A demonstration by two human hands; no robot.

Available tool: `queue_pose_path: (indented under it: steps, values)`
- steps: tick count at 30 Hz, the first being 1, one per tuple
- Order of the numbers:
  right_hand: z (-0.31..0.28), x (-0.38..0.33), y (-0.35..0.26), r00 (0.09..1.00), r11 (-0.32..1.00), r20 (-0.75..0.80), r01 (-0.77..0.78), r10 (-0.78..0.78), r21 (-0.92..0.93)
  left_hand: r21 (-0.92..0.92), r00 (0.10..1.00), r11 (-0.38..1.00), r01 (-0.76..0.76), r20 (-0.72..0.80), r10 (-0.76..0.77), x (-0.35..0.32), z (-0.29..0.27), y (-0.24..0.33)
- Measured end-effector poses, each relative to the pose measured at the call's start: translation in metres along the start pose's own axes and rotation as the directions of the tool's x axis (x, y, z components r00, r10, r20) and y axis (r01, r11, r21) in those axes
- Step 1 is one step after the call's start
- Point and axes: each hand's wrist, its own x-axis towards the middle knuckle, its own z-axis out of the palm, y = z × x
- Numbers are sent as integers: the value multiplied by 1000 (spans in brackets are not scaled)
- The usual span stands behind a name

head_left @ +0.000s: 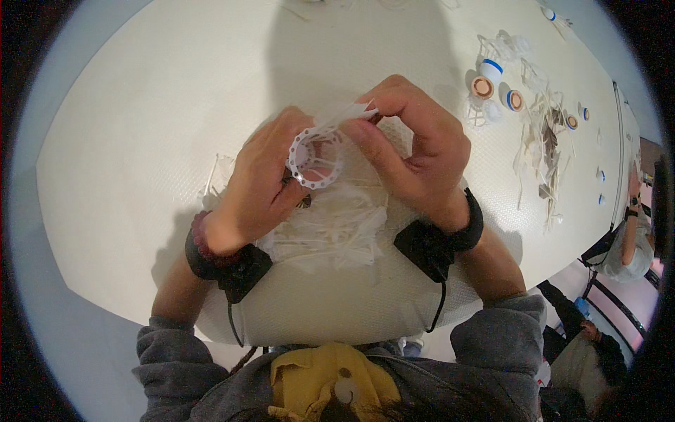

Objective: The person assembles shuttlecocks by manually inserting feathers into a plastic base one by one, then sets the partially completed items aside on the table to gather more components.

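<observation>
My left hand (pixel 254 176) is wrapped round a small white slatted plastic cup (pixel 304 156), its ringed open end facing up toward me. Thin white strips (pixel 351 111) stretch from the cup's far side to my right hand (pixel 425 144), which pinches their ends between thumb and forefinger. How the strips join the cup is partly hidden by the fingers. Below both hands lies a loose heap of white strips and thin sheet scraps (pixel 337 232). Another small bunch of strips (pixel 219 172) sticks out to the left of my left hand.
At the right of the pale table (pixel 140 105) lie several white-and-blue round pieces (pixel 491 68), some with copper-coloured discs (pixel 482 87). Beside them is a long tangle of strips (pixel 545 155). Black wrist devices (pixel 429 247) trail cables. Other people (pixel 629 243) are beyond the right edge.
</observation>
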Motion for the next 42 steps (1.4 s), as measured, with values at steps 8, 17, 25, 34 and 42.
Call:
queue_pose_path:
  steps: [8,17,25,34,42]
  values:
    - [-6,2,-1,992,987,78,109,-100,-122,10,997,997,-72,-2,72,3,2,-4]
    - [-2,1,0,991,982,93,106,-92,-158,-6,996,996,-88,-2,88,2,2,-3]
    - [-2,0,0,991,996,131,28,-16,-87,-32,999,999,-39,15,40,0,2,-4]
    - [5,-2,0,998,987,40,-63,57,148,51,993,998,49,105,-54,-3,-2,-9]
    - [-3,-3,4,993,995,60,-104,103,8,-6,999,1000,-17,37,17,2,-1,0]
